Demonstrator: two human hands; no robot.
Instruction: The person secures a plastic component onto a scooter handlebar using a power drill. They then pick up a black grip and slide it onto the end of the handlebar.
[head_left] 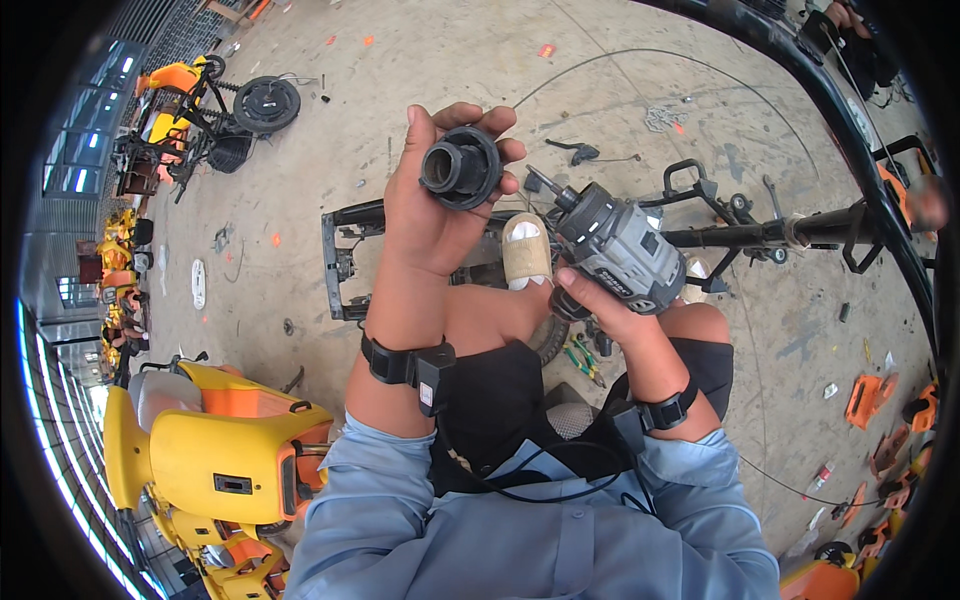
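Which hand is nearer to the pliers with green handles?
Right. The right hand, holding a grey power tool, is just above the pliers in the picture; the left hand, holding a round black part, is farther, up and to the left.

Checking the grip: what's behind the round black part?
The left hand is behind the round black part, its fingers showing past the rim; whatever the part covers cannot be seen.

Yellow bodywork (200, 455), 1 black wheel (267, 104)
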